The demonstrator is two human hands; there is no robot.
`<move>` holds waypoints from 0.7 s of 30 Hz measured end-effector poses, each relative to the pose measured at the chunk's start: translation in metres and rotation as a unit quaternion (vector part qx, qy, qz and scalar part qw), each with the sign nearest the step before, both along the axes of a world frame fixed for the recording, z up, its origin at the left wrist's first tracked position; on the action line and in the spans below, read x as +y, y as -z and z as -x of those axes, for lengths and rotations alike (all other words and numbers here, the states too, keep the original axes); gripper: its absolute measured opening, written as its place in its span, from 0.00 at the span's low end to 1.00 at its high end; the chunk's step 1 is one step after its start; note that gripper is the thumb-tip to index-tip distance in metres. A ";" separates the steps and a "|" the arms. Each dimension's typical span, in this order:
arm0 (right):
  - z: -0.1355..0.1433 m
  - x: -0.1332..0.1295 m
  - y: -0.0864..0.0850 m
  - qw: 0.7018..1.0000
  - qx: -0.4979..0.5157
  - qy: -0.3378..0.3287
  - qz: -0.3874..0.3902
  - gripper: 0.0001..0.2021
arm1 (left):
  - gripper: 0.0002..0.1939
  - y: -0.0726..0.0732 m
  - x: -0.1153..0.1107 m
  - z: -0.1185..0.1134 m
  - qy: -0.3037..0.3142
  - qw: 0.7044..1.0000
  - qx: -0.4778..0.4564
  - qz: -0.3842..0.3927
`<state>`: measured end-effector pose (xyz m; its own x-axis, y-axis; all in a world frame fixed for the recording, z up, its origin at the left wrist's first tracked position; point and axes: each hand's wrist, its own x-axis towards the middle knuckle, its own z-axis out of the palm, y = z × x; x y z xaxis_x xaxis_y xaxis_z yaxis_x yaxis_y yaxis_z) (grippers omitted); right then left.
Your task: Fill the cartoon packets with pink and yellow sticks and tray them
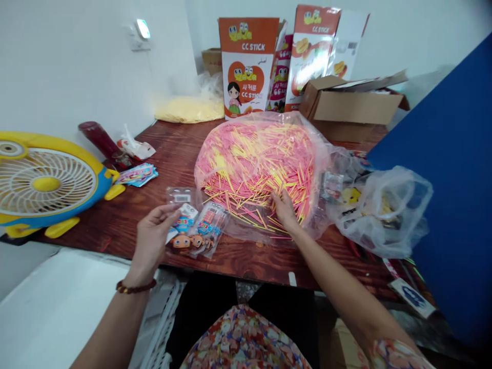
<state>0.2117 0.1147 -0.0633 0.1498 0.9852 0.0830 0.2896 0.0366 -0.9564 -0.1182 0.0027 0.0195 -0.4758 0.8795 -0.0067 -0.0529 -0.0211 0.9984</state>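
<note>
A big clear plastic bag full of thin pink and yellow sticks (253,169) lies open on the wooden table. My right hand (285,209) reaches into its near right part, fingers bent among the sticks; whether it grips any is too small to tell. My left hand (157,225), with a beaded bracelet at the wrist, pinches a small printed packet (184,218) by its upper left edge. Just right of that packet, several similar clear packets (209,225) with blue lettering and cartoon faces lie in an overlapping pile. Another clear packet (181,196) rests behind them.
A yellow and blue fan (46,179) stands at the left, near a dark red bottle (99,139) and some printed cards (137,175). Printed cartons (249,66) and an open cardboard box (353,106) stand behind. A white plastic bag (384,210) and blue panel (442,179) are right.
</note>
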 end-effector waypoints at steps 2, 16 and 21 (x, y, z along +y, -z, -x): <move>0.008 -0.009 0.009 0.999 -0.043 0.012 0.011 0.11 | 0.19 0.005 -0.009 -0.022 0.050 0.998 -0.024 0.025; 0.010 -0.031 0.010 0.995 0.020 -0.085 0.044 0.13 | 0.13 0.027 -0.024 -0.081 0.169 0.979 -0.088 0.078; 0.010 -0.028 0.008 0.996 0.027 -0.082 0.037 0.12 | 0.15 0.028 -0.027 -0.082 0.172 0.975 -0.110 0.083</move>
